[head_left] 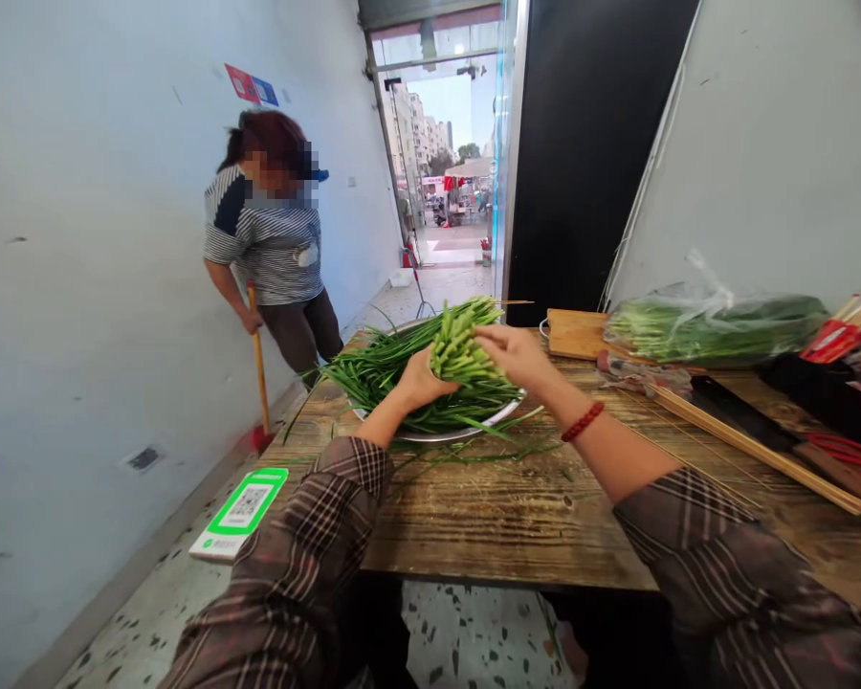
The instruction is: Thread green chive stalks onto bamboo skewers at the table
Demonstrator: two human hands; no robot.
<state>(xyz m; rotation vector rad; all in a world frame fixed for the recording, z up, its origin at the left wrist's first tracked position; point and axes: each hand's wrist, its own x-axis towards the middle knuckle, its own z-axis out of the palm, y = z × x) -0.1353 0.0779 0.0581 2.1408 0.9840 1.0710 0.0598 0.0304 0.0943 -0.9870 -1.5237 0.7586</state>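
A thick bunch of garlic chives, its pale cut ends facing up and to the right, is held over a metal bowl. My left hand wraps round the bunch from the left, thumb in front. On the right, my right hand has its fingers bent and pinched at the stem ends; part of the fingertips is hidden. More long green leaves fill the bowl and hang over its rim. Loose strands lie on the wooden table just below it.
To the right are a cutting board, a plastic bag of greens, bamboo skewers and a dark-bladed knife. A QR code sign sits at the left edge. Beyond the table a person holds a wooden-handled tool.
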